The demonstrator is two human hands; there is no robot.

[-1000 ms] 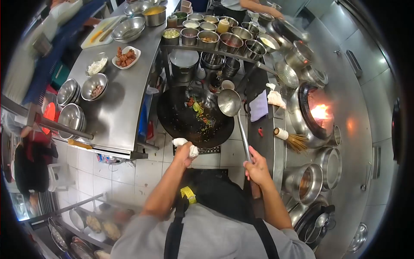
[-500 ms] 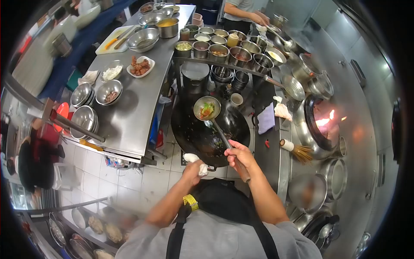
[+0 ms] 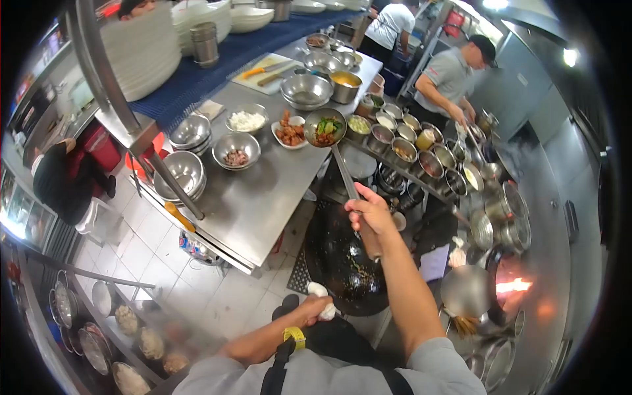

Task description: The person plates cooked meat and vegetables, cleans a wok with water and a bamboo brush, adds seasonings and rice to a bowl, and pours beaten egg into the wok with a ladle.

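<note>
My right hand (image 3: 370,214) is wrapped round the wooden handle of a ladle (image 3: 343,170). Green leaves and reddish-brown bits of stir-fry (image 3: 327,127) fill the ladle's bowl, which is raised over the edge of the steel table beside a white dish of browned meat pieces (image 3: 288,131). Down by my waist, my left hand (image 3: 313,309) is closed on a folded white cloth (image 3: 322,295) at the near side of a dark wok (image 3: 342,263). The wok's handle is hidden. Oil and small food scraps cling to the wok's inside.
The steel table (image 3: 263,204) carries bowls of white pieces (image 3: 246,120) and raw meat (image 3: 236,157). Metal ingredient pots (image 3: 403,151) line a rack ahead. A flame (image 3: 513,286) burns at the right-hand stove. A co-worker (image 3: 451,79) stands at the far end.
My right hand has lifted the filled ladle from above the wok towards the table and the white dish. The camera view has swung left. My left hand still grips the cloth.
</note>
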